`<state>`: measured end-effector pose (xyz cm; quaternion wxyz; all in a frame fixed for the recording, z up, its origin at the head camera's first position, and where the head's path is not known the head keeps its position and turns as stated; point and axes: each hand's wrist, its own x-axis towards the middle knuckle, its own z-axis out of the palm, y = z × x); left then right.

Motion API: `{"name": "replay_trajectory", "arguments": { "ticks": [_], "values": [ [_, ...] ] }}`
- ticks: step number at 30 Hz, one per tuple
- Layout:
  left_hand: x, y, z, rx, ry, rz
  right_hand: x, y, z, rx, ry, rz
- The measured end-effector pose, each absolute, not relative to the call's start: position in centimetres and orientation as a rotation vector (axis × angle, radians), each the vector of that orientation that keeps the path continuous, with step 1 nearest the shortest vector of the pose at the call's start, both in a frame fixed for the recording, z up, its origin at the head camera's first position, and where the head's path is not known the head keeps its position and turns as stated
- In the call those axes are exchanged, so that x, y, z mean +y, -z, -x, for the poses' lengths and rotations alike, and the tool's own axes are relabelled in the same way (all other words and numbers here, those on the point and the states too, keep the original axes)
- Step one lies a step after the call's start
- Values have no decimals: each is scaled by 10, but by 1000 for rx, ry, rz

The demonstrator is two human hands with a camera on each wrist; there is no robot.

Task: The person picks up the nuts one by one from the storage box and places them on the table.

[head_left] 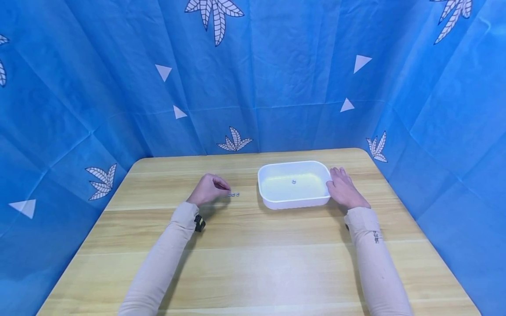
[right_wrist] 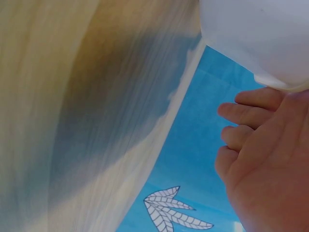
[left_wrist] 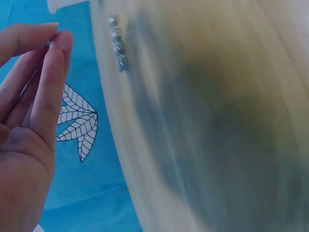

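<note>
With thumb and fingertips, my left hand [head_left: 210, 189] pinches a tiny shiny piece [left_wrist: 48, 43], mostly covered by the fingers. Just beside that hand, several small silvery metal pieces [left_wrist: 119, 47] lie in a short row on the table; their exact kind is too small to tell. A white plastic basin [head_left: 296, 203] stands to the right of the row, with one similar small piece [head_left: 294, 181] on its floor. At the basin's right end my right hand [head_left: 345, 189] holds the rim, thumb over the edge and the other fingers outside, below the rim.
The wood-grain table [head_left: 253, 254] is bordered at the back and sides by a blue curtain [head_left: 276, 87] with white leaf and triangle prints. A dark band [head_left: 200, 223] sits at the left wrist.
</note>
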<state>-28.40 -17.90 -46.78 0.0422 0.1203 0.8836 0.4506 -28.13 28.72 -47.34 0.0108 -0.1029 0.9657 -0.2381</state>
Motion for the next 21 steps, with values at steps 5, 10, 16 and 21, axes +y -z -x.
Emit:
{"name": "replay_trajectory", "arguments": {
  "ticks": [5, 10, 16, 21],
  "values": [
    [-180, 470, 281, 2747, -1240, -387, 288, 474, 282, 3016, 742, 327],
    [-181, 475, 281, 2793, -1078, -440, 288, 474, 282, 3015, 737, 316],
    [-183, 479, 281, 2808, -1006, -448, 288, 474, 283, 3018, 744, 318],
    [-185, 481, 281, 2822, -952, -475, 288, 473, 283, 3014, 744, 324]
  ]
}}
